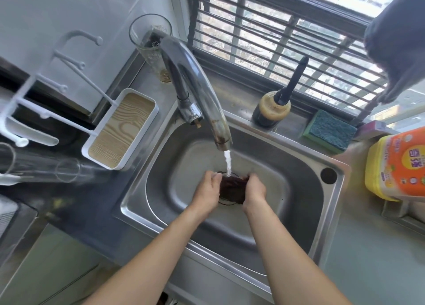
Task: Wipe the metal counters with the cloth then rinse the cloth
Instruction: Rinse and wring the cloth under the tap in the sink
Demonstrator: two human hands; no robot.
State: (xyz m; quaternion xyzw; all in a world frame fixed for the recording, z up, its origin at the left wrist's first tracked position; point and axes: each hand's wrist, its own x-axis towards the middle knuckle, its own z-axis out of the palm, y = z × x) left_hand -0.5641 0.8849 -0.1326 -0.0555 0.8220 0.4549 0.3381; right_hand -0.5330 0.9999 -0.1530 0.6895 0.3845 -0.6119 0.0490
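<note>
Cloth (232, 188): dark, bunched, over the sink (287, 157) drain, under the tap (202, 93) stream. Left hand (207, 191) and right hand (254, 191): fingers curled, gripping opposite ends. Bench (377, 254): sponge (328, 130), yellow detergent bottle (395, 166) at right.

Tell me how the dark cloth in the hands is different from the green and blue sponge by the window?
The cloth is dark brown, bunched up, and gripped by the left hand and right hand under the tap's running water. The sponge is a flat green and blue block, lying untouched on the ledge behind the sink. Both are for cleaning.
</note>
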